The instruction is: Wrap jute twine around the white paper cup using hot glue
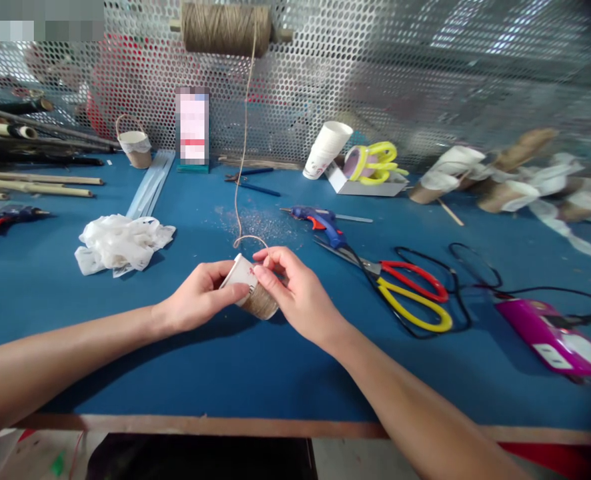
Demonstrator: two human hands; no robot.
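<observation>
A white paper cup (240,275) lies tilted on its side between my hands, its lower part wrapped in brown twine (261,303). My left hand (195,297) grips the cup near its rim, thumb across the white wall. At the wrapped end, my right hand (295,287) is closed, with thumb and forefinger pinching the twine against the cup. From there the loose twine strand (246,127) loops on the table and runs up to a large twine spool (225,30) on a rod.
Right of my hands lie a blue glue gun (325,223), large scissors (415,297) with red and yellow handles, and a purple power box (555,337) with black cables. White crumpled fabric (123,243) lies at left. Behind stand stacked paper cups (325,150) and a phone (194,130).
</observation>
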